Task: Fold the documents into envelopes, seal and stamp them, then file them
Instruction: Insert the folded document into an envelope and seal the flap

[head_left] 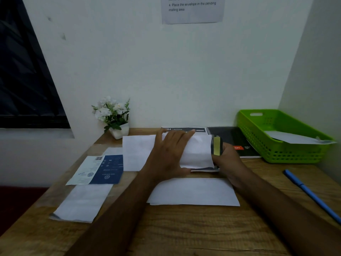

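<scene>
White paper holds the middle: the envelope [140, 152] lies across the table [184, 233] at twelve o'clock from the person, long side running left to right. The left hand [169, 154] lies flat on its middle, grip released, fingers straight and pressing down. At the envelope's three o'clock end the right hand [228, 161] has its grip closed on a dark stick [216, 146] with a yellow label, probably glue, held upright against the paper's edge. That end looks lifted like a flap. A dark printed edge shows beneath it, likely the folded document.

This reads as the sealing step. To do it well, keep the left palm firm so the envelope cannot slide toward nine o'clock. Run the stick along the flap's inner edge in one thin, even line and keep glue off the document. Then fold the flap down and smooth it from the middle outward.

Nearer the person lies another white sheet [193, 193]. The green basket [258, 137] at two o'clock holds one white piece and seems to be the filing place. A blue pen [310, 194] lies at four o'clock.
</scene>
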Demonstrator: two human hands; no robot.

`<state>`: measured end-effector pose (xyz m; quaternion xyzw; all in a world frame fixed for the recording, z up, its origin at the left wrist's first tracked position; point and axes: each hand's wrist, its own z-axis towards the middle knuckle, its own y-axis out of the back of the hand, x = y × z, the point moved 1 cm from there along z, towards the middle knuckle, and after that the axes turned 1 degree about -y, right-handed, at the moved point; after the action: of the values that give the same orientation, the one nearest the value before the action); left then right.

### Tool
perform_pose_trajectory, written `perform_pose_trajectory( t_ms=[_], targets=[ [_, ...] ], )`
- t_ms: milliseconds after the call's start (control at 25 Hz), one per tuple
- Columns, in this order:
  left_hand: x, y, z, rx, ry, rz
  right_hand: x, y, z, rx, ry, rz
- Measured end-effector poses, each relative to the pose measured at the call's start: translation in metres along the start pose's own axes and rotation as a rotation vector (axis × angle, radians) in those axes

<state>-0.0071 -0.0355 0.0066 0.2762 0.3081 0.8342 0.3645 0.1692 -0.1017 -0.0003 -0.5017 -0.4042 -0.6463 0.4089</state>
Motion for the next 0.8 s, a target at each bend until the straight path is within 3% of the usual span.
perform_pose_trajectory(
  t_ms=[240,360,440,560,600,800],
  targets=[
    [0.012,0.001,-0.004,0.003,-0.004,0.006,-0.002,0.009,0.002,0.098,-0.045,0.024],
    [0.029,0.004,-0.011,-0.003,0.082,0.014,0.001,0.029,0.005,0.092,0.162,-0.342],
    [0.041,0.007,-0.017,-0.02,0.146,0.01,0.004,0.043,0.007,0.228,0.201,-0.705],
    [0.055,0.01,-0.025,-0.037,0.22,-0.009,0.011,0.051,-0.002,0.667,-0.071,-1.004],
    [0.058,0.009,-0.027,-0.038,0.238,-0.022,0.012,0.052,-0.004,0.738,-0.117,-1.072],
    [0.066,0.005,-0.03,-0.042,0.275,-0.08,0.011,0.056,-0.004,0.748,-0.075,-1.01]
  ],
)
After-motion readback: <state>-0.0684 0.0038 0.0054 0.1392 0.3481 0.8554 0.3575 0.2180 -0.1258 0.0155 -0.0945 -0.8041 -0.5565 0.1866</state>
